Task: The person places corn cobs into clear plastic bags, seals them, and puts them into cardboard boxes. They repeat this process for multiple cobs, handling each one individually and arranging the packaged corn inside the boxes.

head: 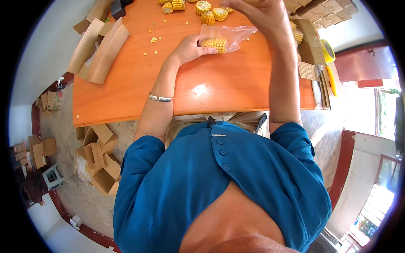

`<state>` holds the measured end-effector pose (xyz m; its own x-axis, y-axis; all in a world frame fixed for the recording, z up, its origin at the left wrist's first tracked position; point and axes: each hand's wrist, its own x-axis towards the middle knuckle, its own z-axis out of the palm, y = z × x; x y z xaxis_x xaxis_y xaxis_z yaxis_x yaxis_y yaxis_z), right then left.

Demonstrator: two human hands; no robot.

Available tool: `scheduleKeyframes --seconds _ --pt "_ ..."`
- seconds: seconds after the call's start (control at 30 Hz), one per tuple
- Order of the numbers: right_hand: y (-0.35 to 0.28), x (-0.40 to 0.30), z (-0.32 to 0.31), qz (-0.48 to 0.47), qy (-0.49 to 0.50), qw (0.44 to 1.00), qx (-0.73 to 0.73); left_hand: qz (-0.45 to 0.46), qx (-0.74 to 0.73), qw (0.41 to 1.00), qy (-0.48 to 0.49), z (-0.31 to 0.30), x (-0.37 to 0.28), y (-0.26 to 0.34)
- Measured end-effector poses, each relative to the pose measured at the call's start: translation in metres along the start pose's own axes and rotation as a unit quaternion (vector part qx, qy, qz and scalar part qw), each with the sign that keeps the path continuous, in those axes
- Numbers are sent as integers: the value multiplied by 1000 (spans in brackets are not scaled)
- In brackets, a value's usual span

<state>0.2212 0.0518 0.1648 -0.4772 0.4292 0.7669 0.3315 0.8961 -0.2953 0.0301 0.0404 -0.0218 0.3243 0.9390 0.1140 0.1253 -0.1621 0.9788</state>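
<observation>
My left hand (193,50) holds a piece of corn cob (215,45) that lies inside a clear plastic bag (232,35), low over the orange table (221,74). The mouth of the bag points right, towards my right forearm. My right hand (264,12) is raised above and to the right of the bag, its thumb and fingers spread apart with nothing seen between them; some of it is cut off by the top edge. Behind the bag stand several cut corn cob pieces (208,18). Loose kernels (153,40) are scattered to the left of my left hand.
An open cardboard box (107,52) stands at the table's left. On the right are a box (308,41) beside more corn, a yellow tape roll (328,50) and a yellow-handled tool (331,80). Cardboard boxes (101,158) lie on the floor, left of my body.
</observation>
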Motion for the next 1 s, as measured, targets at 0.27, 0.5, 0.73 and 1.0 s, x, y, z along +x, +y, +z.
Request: scheduleKeyframes --seconds 0.27,0.5,0.73,1.0 --pt "60 -59 32 64 -244 953 -168 -4 14 1000 2 0 1 -1" --pt "54 -36 8 75 -159 982 -75 -2 13 1000 13 -3 -2 -4" --pt "56 -45 -30 20 12 999 -27 8 32 999 1 -3 1 1" --pt "120 -112 34 254 -24 834 489 -12 26 999 17 -3 -1 -4"
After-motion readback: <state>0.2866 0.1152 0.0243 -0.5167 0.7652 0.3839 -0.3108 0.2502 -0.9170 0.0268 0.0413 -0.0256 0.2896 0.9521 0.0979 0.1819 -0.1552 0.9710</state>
